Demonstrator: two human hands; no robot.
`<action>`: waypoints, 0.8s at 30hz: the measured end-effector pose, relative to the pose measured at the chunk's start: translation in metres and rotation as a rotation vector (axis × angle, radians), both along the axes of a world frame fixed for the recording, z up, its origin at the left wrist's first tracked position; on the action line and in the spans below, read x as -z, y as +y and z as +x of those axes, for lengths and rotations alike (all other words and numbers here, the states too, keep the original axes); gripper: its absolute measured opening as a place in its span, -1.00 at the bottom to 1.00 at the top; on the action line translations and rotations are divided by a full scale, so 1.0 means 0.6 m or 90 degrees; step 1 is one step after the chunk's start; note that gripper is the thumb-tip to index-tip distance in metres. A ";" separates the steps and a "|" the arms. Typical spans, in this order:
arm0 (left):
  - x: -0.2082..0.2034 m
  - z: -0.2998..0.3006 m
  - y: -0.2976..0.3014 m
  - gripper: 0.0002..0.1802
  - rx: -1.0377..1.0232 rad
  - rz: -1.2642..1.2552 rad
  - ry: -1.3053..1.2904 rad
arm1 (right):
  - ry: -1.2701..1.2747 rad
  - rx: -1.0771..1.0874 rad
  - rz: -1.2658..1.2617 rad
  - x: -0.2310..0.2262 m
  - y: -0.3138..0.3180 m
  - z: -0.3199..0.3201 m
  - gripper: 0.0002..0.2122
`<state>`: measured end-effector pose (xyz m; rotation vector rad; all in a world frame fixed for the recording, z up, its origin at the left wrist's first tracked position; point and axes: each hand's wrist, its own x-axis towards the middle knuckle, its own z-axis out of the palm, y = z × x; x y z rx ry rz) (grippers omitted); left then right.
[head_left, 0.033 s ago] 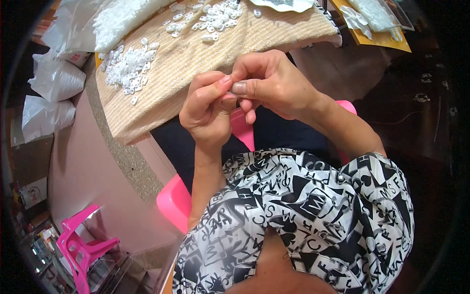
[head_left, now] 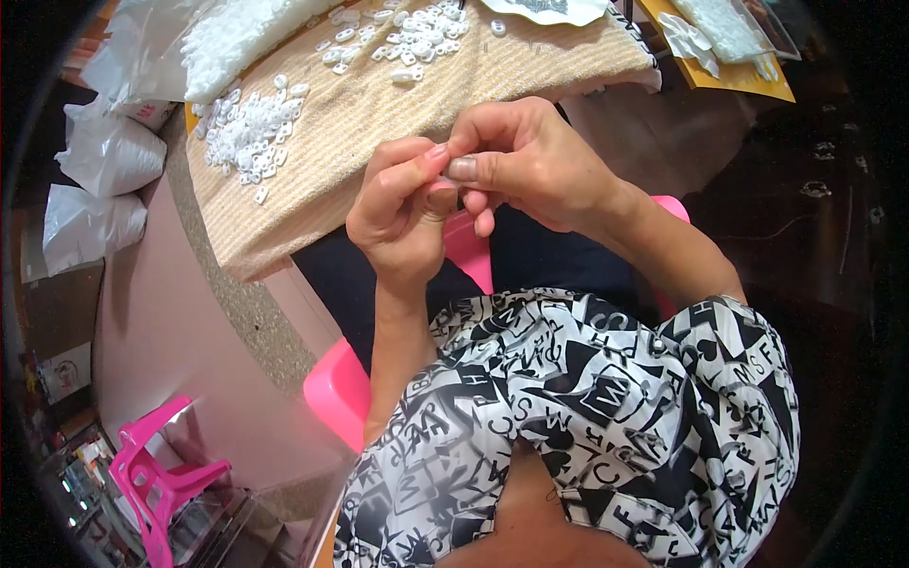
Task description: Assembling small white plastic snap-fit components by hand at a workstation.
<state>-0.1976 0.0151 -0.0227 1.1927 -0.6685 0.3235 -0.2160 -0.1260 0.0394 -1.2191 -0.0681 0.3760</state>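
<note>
Hardly anything has been moved since the earlier frame: only the left hand (head_left: 402, 213) seems to have been shifted a touch leftward, with the right hand (head_left: 535, 161) held much as it was. Both are brought together at the near edge of the striped towel (head_left: 331, 142), thumbs and fingertips pressed in a pinch on what seems to be a small pale piece (head_left: 446, 180); it is mostly covered, so its shape cannot be told. It is probably best steadied by the left fingertips while light, even pressure is applied by the right, and a drop would be more easily caught further over the towel. Left of the hands, a pile of white plastic links (head_left: 248, 133) is spread on the towel; no change can be made out there.
</note>
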 end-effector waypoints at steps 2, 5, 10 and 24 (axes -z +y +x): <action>0.008 0.005 0.004 -0.73 0.033 -0.035 0.029 | 0.013 0.010 0.012 -0.001 0.001 0.003 -0.90; 0.003 0.001 0.003 -0.64 0.123 -0.126 0.135 | 0.037 0.035 0.007 0.000 -0.002 0.006 -0.89; 0.009 0.004 0.010 -0.59 0.192 -0.165 0.197 | 0.030 0.033 0.026 0.006 -0.005 0.013 -0.88; 0.012 0.008 0.013 -0.80 0.156 -0.197 0.197 | -0.010 0.040 -0.075 0.001 0.011 0.007 -0.88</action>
